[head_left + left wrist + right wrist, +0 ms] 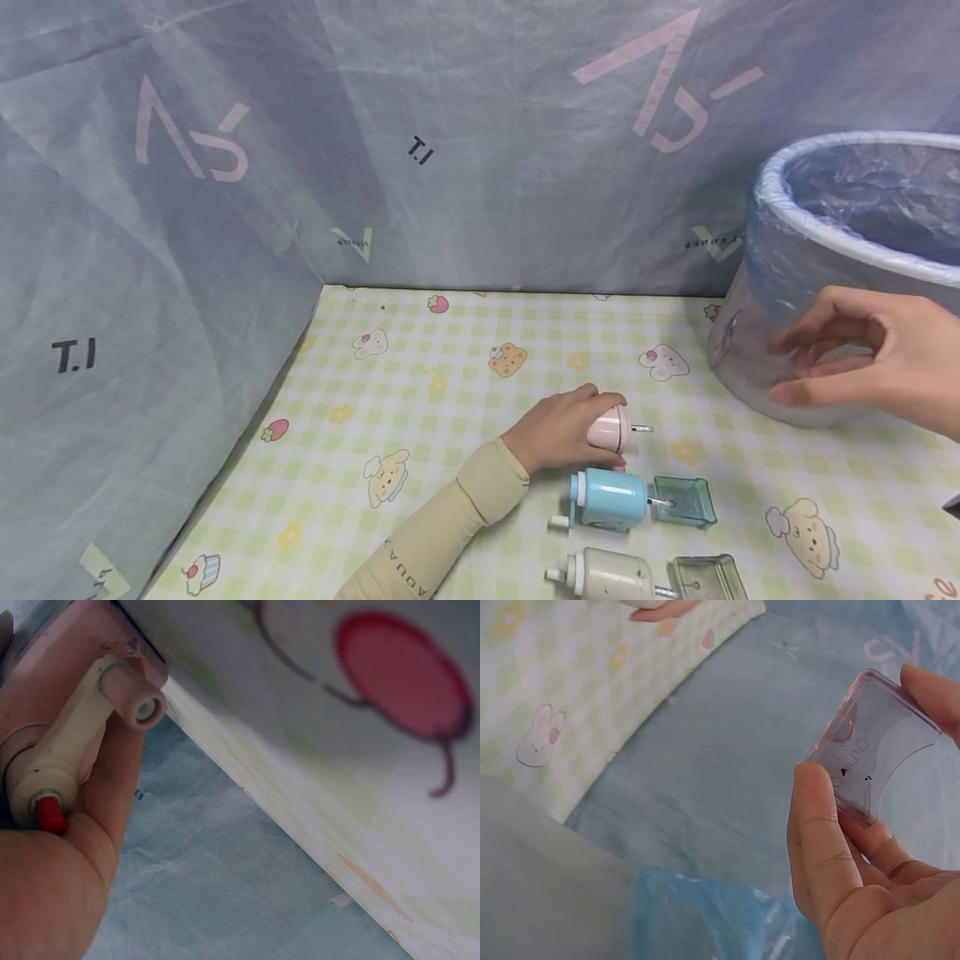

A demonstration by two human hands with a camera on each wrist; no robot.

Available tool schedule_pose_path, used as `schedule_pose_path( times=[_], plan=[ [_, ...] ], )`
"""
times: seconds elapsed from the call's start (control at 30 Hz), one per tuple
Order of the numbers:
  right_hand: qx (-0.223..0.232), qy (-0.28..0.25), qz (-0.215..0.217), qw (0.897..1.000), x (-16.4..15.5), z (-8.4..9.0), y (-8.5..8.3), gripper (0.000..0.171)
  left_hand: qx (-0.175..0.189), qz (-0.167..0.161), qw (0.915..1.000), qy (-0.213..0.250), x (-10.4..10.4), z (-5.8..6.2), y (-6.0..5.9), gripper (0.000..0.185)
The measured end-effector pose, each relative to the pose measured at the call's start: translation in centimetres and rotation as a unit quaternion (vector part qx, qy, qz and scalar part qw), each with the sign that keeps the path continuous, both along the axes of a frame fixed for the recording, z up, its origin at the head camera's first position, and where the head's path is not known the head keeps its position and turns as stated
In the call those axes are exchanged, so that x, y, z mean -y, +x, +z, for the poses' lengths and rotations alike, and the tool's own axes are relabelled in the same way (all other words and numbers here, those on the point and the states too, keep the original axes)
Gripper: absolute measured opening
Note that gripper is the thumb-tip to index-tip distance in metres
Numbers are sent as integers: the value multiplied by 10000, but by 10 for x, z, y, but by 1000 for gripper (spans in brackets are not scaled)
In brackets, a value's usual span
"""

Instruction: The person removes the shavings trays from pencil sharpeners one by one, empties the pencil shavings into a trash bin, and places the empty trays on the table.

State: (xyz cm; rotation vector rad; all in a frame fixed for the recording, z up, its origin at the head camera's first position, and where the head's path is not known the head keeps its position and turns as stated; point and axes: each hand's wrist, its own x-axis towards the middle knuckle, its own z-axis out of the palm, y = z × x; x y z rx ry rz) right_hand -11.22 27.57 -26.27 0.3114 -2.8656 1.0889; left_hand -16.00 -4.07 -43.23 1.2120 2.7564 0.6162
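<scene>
- Cream pencil sharpener (609, 577) at bottom centre of the head view, nearest the camera, lying on its side; a clear shavings drawer (707, 577) sits just right of it.
- Blue pencil sharpener (606, 498) next up the frame, on its side, its green-tinted drawer (681, 501) pulled out just to its right.
- Left hand (558, 432), centre frame, fingers curled over the pink pencil sharpener (609, 429), holding it on the checked tablecloth (420, 392). Left wrist view shows the palm wrapped round the body, crank handle (82, 727) sticking out.
- Right hand (873, 354), right edge, raised beside the bin. Right wrist view: thumb and fingertips pinch a small clear pink-tinted drawer (874, 746) by its edges, fingers only partly closed.
- Lined waste bin (840, 250) at upper right, standing on the cloth.
- Grey-blue fabric backdrop (450, 142) farthest back.
</scene>
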Motion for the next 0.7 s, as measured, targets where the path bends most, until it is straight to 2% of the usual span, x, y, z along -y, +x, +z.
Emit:
schedule_pose_path(
  times=[0.17, 0.43, 0.7],
  plan=[
    [194, 43, 150, 9997, -1, -6, 0, 51, 16, 10, 10000, 6, 0, 0, 0, 77],
    [792, 191, 294, 9962, -3, -19, -5, 49, 23, 27, 10000, -3, 0, 1, 0, 77],
    [813, 123, 438, 9956, 3, -31, -6, 45, 19, -12, 10000, 29, 0, -1, 0, 76]
  ],
)
